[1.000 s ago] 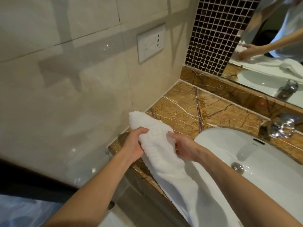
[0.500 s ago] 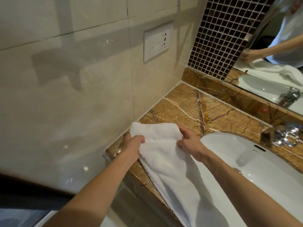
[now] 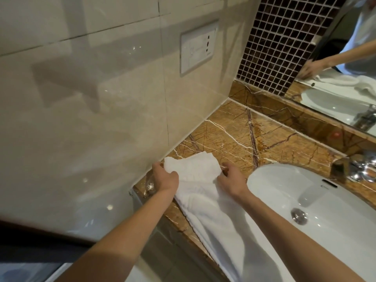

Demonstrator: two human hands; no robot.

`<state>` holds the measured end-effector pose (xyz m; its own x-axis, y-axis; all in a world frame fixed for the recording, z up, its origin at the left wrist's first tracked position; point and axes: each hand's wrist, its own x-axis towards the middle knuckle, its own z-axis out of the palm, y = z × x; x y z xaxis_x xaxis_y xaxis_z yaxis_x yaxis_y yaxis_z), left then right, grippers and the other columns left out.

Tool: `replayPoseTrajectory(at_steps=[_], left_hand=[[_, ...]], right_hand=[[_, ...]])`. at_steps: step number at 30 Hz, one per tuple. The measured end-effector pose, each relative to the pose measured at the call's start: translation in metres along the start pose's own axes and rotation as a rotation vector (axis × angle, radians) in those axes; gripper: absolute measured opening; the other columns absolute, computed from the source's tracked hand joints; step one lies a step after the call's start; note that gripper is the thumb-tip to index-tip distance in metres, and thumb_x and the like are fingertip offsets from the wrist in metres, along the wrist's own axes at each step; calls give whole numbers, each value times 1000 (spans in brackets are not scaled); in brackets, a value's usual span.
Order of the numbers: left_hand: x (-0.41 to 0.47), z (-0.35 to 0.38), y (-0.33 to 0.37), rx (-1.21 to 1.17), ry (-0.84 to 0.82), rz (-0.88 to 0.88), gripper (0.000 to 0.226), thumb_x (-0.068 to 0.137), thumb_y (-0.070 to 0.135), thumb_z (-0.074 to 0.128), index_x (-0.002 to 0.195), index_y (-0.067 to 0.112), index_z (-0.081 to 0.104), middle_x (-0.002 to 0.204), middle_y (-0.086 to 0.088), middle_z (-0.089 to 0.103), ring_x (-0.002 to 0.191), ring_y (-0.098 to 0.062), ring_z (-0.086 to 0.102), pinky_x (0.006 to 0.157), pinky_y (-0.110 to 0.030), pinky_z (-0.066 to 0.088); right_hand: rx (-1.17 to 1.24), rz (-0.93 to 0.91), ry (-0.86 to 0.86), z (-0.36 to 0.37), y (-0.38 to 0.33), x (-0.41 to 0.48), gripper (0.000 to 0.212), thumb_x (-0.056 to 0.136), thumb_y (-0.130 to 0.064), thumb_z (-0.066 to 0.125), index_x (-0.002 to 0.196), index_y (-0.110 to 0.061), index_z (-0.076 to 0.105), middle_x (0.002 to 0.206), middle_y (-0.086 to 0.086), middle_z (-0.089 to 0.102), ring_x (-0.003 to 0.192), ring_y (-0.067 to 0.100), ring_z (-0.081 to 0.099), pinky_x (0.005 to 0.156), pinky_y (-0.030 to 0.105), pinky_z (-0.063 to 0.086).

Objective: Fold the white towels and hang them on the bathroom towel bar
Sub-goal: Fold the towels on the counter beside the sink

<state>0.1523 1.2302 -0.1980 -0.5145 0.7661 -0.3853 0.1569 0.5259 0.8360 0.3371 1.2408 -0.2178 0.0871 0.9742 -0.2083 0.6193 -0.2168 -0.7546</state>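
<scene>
A long white towel [image 3: 211, 216] lies along the front edge of the brown marble counter [image 3: 230, 131], its far end near the tiled wall and its near end running down out of view. My left hand [image 3: 165, 180] grips the towel's left edge close to the far end. My right hand [image 3: 231, 180] pinches the right edge opposite it. Between the two hands the far end is spread flat. No towel bar is in view.
A white basin [image 3: 325, 210] with a metal drain [image 3: 299, 215] sits right of the towel, a chrome tap [image 3: 360, 168] behind it. A beige tiled wall with a socket plate [image 3: 198, 48] rises left. A mirror [image 3: 345, 68] and dark mosaic tiles [image 3: 274, 41] stand behind.
The towel's far end has gone from a narrow bunched roll to a wider flat spread as my hands moved apart and gripped its two edges. The camera view has shifted slightly.
</scene>
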Motion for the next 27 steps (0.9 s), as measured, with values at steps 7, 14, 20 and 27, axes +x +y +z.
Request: replayPoseTrajectory(at_steps=[7,14,20,27], left_hand=[[-44,20,-47,956,-149,830,71,92,51,18,145,25,-22,153,-9,-30,139,-28,-31,110,-49,-22],[-56,44,-76,1151,-278,911,69,84,60,-5,141,29,-30,152,-6,-31,138,-33,-33,108,-60,-20],[-55,48,-77,1207,-260,904,70,87,61,-1,144,28,-26,152,-7,-31,139,-33,-29,109,-61,-17],[-68,44,-76,1162,-246,840,66,90,59,2,140,31,-30,149,-7,-35,135,-30,-36,109,-57,-20]], right_hand=[[-288,-193,5,-10,17,-25,36,90,-20,50,127,-17,52,132,5,51,119,26,48,92,38,42],[-515,-223,-48,-24,44,-73,53,99,-43,27,147,-22,20,144,4,34,128,23,37,103,38,34],[-557,-61,-120,-19,59,-81,60,100,-49,21,150,-17,15,156,9,19,142,26,18,114,44,23],[-569,-107,-74,-28,61,-101,46,96,-48,33,131,-19,39,128,8,46,115,29,46,97,42,40]])
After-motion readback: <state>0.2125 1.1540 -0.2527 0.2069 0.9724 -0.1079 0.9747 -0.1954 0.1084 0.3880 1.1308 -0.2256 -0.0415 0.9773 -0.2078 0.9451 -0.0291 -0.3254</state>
